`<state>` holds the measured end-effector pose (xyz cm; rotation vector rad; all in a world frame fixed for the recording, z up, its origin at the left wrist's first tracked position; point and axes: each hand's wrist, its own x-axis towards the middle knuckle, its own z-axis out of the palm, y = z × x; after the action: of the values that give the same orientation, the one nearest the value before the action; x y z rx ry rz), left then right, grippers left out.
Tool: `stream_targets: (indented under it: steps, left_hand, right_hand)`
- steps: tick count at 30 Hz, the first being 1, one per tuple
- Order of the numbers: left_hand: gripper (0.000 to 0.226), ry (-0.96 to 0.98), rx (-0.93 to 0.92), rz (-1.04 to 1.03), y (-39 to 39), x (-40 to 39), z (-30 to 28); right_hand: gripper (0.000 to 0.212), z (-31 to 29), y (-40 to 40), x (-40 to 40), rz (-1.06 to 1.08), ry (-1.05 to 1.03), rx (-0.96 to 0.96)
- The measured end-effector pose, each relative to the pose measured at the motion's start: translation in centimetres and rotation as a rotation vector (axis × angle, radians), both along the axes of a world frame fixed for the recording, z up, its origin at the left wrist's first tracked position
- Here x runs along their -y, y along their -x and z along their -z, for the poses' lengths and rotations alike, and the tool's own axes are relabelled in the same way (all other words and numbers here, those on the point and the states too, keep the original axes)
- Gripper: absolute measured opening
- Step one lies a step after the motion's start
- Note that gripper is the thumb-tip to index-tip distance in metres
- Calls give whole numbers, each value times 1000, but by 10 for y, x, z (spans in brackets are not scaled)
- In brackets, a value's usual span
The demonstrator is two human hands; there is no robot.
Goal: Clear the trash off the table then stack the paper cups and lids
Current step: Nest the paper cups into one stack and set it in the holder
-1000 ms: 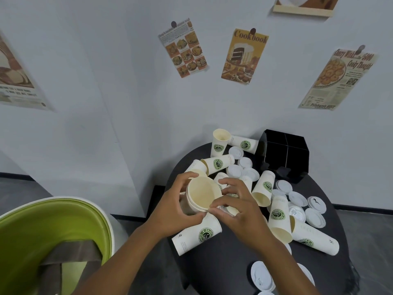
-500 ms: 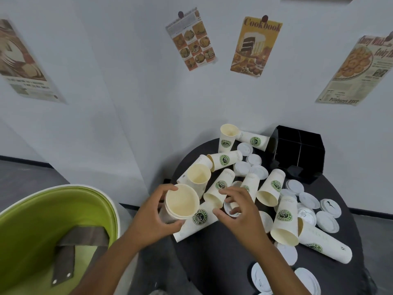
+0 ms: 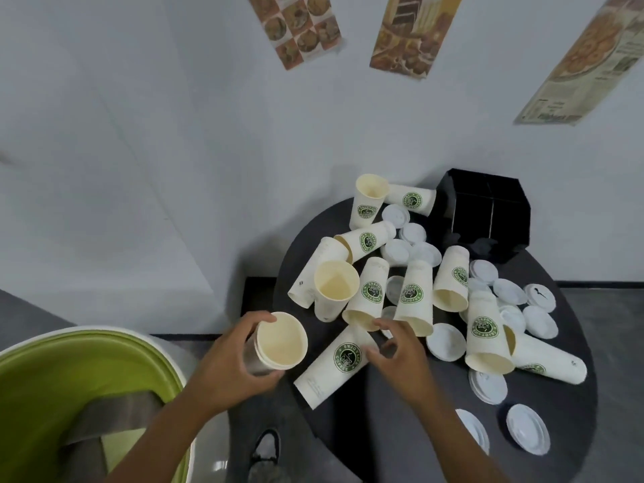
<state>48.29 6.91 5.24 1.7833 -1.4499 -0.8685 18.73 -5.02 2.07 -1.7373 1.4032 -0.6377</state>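
My left hand (image 3: 230, 367) grips a short stack of nested paper cups (image 3: 280, 346), mouth toward me, held just off the left edge of the round black table (image 3: 400, 423). My right hand (image 3: 397, 357) hovers with loosely curled fingers over a logo cup lying on its side (image 3: 334, 364), beside the rim of another tipped cup (image 3: 367, 296); it holds nothing that I can see. Several more cream cups with green logos lie or stand across the table, one upright at the back (image 3: 369, 203). White lids (image 3: 446, 346) are scattered among them and along the right and front.
A black divided box (image 3: 488, 210) stands at the back right of the table against the wall. A green bin with a white rim (image 3: 52, 395) sits low on the left. My shoe (image 3: 266, 447) shows on the grey floor below the table edge.
My left hand has carried the nested cups left and toward me, off the pile. My right hand has let go of them and moved over the lying cup. The camera has tilted down.
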Motion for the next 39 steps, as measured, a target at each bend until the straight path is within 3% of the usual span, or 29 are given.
stream_targets:
  steps: [12, 15, 20, 25, 33, 39]
  left_hand:
    - [81, -25, -10, 227, -19, 55, 27]
    - [81, -37, -8, 248, -19, 59, 26]
    - [81, -36, 5, 286, -19, 62, 21]
    - [83, -31, 9, 327, -17, 60, 13]
    - [86, 37, 20, 369, 8, 63, -10]
    - [85, 115, 26, 369, 44, 71, -47]
  right_hand:
    - [25, 39, -3, 4, 141, -79, -247]
    - [10, 34, -4, 5, 138, -100, -237]
    - [26, 24, 1, -7, 189, -125, -66]
    - [23, -25, 10, -34, 176, -83, 56]
    - [17, -131, 35, -57, 247, 293, -21]
    - [29, -203, 46, -60, 253, 483, 62]
